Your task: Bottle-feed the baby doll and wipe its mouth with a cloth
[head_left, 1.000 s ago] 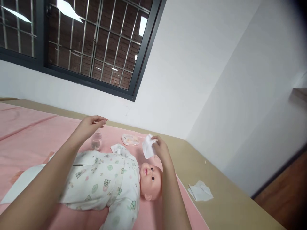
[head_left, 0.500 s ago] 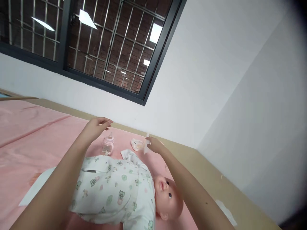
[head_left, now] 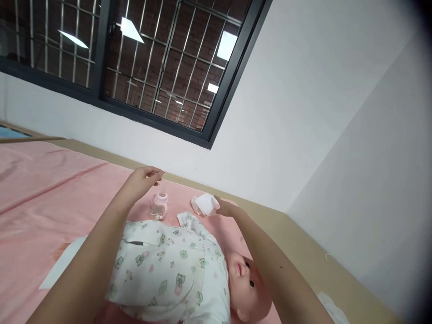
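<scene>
pink sheet (head_left: 43,189) covers the surface below the barred window (head_left: 141,67). baby doll (head_left: 189,270) in a printed white suit lies on its back across the sheet, head toward the right. left hand (head_left: 141,179) hangs above the sheet, fingers loosely curled with the tips drawn near the thumb, gripping nothing; the small baby bottle (head_left: 159,204) stands upright just below and beyond those fingertips, apart from them. right hand (head_left: 227,208) reaches flat past the doll's head, fingers extended, tips touching the edge of the white wipe (head_left: 205,203), which lies on the sheet near the far edge.
</scene>
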### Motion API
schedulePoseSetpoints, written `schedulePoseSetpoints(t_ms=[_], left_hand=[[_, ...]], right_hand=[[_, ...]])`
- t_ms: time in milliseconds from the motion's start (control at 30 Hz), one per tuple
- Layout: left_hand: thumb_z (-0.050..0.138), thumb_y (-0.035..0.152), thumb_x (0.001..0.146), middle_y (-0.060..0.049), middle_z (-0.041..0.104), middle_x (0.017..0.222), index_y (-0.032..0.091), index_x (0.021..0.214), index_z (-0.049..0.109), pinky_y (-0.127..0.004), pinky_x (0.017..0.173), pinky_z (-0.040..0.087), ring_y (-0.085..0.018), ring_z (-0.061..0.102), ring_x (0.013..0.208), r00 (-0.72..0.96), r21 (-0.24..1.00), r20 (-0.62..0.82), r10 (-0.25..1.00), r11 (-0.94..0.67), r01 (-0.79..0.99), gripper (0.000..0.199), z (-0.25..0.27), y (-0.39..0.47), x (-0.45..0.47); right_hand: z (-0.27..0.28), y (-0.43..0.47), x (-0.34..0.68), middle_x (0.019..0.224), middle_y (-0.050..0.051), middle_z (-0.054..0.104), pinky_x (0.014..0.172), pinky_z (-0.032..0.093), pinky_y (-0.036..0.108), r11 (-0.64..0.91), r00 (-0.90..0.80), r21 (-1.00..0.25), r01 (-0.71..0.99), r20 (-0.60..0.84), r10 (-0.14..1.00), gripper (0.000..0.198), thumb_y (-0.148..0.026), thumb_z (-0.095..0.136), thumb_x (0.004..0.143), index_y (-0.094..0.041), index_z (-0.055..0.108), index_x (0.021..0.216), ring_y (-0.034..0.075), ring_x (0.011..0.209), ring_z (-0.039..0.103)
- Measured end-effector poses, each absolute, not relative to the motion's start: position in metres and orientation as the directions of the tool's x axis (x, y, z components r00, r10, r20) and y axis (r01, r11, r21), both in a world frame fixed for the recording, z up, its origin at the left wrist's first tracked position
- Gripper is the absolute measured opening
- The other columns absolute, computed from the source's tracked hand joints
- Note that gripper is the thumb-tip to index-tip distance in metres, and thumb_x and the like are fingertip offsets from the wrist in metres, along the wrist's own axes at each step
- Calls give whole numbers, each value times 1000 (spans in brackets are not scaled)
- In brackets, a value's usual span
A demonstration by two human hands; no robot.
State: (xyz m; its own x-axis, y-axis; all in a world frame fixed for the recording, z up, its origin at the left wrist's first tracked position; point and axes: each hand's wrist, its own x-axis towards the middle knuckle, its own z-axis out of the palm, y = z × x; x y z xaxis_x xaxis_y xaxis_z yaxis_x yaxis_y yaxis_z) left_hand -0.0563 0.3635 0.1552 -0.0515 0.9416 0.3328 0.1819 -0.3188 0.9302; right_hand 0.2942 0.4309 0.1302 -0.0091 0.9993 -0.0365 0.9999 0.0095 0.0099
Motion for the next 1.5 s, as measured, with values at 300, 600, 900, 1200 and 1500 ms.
schedulePoseSetpoints(t_ms=[300, 600, 900, 1200, 1500], left_hand=[[51, 48, 79, -6, 72, 100, 21, 98, 68, -34, 82, 47, -26, 68, 92, -20, 828, 305, 952, -255, 499, 38, 146, 373, -51], [58, 40, 74, -11, 69, 111, 18, 131, 53, -31, 78, 47, -26, 67, 96, 26, 648, 139, 990, -111, 754, 61, 113, 397, -41], [62, 17, 60, -9, 69, 111, 21, 140, 44, -28, 77, 46, -28, 62, 108, 136, 602, 121, 983, -182, 778, 82, 89, 409, -36], [59, 21, 58, -2, 66, 89, 19, 125, 47, -25, 69, 44, -22, 64, 83, 170, 642, 135, 976, -217, 736, 68, 72, 419, -38], [60, 21, 51, 4, 61, 74, 24, 104, 50, -24, 63, 38, -20, 60, 73, 154, 654, 208, 966, -255, 712, 54, 69, 422, -35]], right_hand=[[120, 374, 341, 147, 16, 41, 97, 42, 36, -83, 84, -20, 996, 13, 996, 60, -13, 46, 87, -16, 35, 146, 28, 124, 51], [51, 327, 384, 129, 20, 54, 101, 40, 39, -368, 475, -353, 860, 292, 830, 47, -36, 39, 94, -8, 51, 130, 31, 118, 56], [-11, 322, 398, 140, 17, 40, 94, 46, 33, -239, 517, -579, 780, 380, 767, 60, -11, 42, 76, -14, 45, 135, 25, 112, 60], [-2, 304, 388, 124, 14, 51, 81, 46, 33, -286, 553, -635, 718, 270, 788, 61, -22, 38, 81, -25, 36, 142, 27, 109, 58], [-3, 308, 388, 109, 13, 54, 78, 44, 31, -338, 580, -584, 738, 292, 761, 53, -24, 43, 81, -21, 41, 134, 26, 98, 60]])
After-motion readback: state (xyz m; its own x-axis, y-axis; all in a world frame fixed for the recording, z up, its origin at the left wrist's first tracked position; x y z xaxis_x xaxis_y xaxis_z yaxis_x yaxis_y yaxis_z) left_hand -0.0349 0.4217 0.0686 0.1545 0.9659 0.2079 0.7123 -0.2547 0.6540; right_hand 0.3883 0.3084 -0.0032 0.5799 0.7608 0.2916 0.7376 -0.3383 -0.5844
